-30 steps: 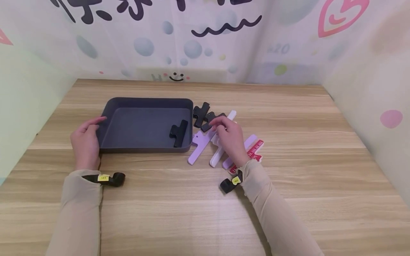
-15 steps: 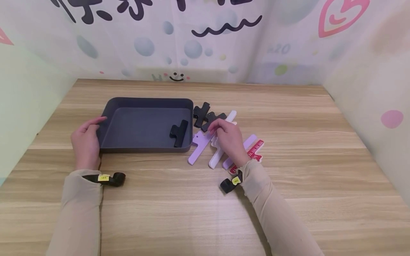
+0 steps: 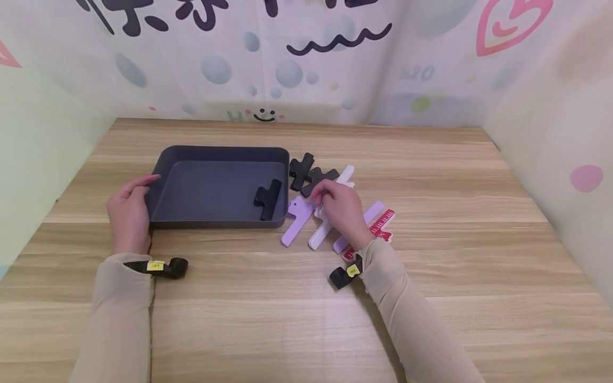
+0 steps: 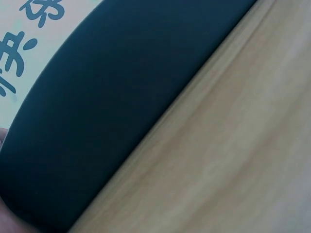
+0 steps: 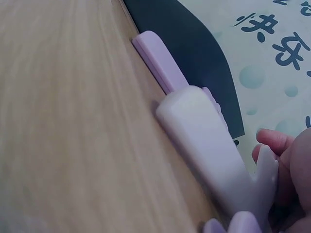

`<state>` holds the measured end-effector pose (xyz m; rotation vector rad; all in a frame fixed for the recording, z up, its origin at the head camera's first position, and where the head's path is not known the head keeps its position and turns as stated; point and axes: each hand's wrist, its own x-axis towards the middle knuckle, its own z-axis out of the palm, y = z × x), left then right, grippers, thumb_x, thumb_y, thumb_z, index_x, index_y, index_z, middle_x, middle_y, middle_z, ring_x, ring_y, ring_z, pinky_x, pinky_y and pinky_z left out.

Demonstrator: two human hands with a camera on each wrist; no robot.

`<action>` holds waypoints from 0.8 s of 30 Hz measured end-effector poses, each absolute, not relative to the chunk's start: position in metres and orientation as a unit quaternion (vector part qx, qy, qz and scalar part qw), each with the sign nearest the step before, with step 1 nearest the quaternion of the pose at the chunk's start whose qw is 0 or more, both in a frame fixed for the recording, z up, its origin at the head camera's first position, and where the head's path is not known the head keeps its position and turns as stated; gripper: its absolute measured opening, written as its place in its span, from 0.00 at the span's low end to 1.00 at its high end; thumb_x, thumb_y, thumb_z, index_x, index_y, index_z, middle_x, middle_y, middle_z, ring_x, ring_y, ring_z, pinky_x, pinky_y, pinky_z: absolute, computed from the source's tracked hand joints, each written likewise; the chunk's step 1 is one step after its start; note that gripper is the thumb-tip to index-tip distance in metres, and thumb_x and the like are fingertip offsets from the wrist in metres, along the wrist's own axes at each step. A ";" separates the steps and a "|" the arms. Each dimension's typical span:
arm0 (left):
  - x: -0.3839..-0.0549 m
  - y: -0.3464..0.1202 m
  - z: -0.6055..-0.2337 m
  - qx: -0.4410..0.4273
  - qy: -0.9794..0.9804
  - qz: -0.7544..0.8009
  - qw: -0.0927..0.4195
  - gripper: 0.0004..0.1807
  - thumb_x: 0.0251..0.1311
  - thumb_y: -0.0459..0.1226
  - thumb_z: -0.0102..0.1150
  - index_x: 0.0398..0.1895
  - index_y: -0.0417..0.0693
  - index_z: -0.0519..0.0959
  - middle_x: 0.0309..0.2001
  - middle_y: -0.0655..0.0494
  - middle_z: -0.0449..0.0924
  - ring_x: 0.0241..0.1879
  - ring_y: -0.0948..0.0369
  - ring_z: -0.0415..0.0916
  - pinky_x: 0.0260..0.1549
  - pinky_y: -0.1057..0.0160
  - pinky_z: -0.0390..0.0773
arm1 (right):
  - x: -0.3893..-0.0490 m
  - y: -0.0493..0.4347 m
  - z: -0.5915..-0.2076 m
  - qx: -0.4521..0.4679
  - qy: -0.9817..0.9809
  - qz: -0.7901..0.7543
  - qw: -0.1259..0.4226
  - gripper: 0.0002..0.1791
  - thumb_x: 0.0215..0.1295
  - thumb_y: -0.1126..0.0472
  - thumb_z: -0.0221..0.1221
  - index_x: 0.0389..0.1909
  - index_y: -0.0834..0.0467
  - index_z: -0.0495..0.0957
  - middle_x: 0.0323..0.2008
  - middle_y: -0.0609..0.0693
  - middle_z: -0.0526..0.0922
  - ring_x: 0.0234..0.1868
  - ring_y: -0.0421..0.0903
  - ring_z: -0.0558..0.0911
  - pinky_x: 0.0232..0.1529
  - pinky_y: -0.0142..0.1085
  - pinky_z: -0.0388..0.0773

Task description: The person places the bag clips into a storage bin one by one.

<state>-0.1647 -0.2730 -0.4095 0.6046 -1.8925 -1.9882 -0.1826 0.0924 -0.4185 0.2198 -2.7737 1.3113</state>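
My left hand (image 3: 128, 215) grips the left wall of a dark grey tray (image 3: 210, 186), its index finger reaching over the rim. One black clip (image 3: 268, 200) lies inside at the tray's right end. To the right of the tray, my right hand (image 3: 344, 210) pinches a white clip (image 3: 320, 235) by its handle part. That white clip (image 5: 201, 133) fills the middle of the right wrist view, close over the table, with fingertips (image 5: 274, 141) behind its handle. A lilac clip (image 3: 298, 219) lies between it and the tray.
Two black clips (image 3: 301, 170) lie by the tray's right wall. Another white clip (image 3: 347, 173) is partly hidden behind my right hand. A second lilac clip (image 3: 374, 210) and a red-and-white clip (image 3: 383, 219) lie beneath my right wrist. A printed cloth (image 3: 316, 69) hangs behind the table.
The lower end of the white clip under my right hand has shifted slightly left, and the right fingers have drawn back a little from the black clip. The left hand and tray stay put.
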 end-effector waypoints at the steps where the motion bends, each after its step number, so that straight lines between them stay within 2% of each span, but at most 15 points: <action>1: -0.165 -0.273 -0.409 0.213 -0.665 -0.697 0.164 0.17 0.63 0.33 0.40 0.46 0.48 0.80 0.56 0.59 0.71 0.58 0.68 0.58 0.56 0.77 0.52 | -0.183 0.092 -0.419 0.071 -0.901 0.427 0.033 0.16 0.55 0.71 0.44 0.26 0.48 0.76 0.22 0.42 0.75 0.29 0.41 0.72 0.31 0.34 0.67; 9: -0.164 -0.273 -0.409 0.214 -0.668 -0.694 0.161 0.17 0.63 0.33 0.39 0.46 0.48 0.79 0.56 0.59 0.70 0.58 0.68 0.58 0.57 0.77 0.52 | -0.182 0.092 -0.418 0.069 -0.892 0.445 0.037 0.15 0.58 0.69 0.45 0.28 0.48 0.77 0.23 0.42 0.76 0.31 0.41 0.73 0.33 0.35 0.68; 17: -0.165 -0.273 -0.409 0.214 -0.667 -0.695 0.160 0.17 0.63 0.33 0.39 0.46 0.48 0.79 0.56 0.59 0.70 0.58 0.68 0.58 0.57 0.77 0.52 | -0.182 0.093 -0.418 0.069 -0.904 0.421 0.040 0.12 0.58 0.65 0.48 0.29 0.46 0.78 0.29 0.41 0.77 0.33 0.41 0.72 0.32 0.35 0.68; 24: -0.165 -0.273 -0.408 0.216 -0.668 -0.694 0.158 0.17 0.63 0.33 0.39 0.47 0.48 0.79 0.56 0.60 0.70 0.58 0.69 0.58 0.57 0.76 0.51 | -0.183 0.093 -0.420 0.073 -0.907 0.413 0.039 0.12 0.57 0.65 0.49 0.29 0.45 0.78 0.29 0.40 0.77 0.33 0.41 0.72 0.32 0.35 0.67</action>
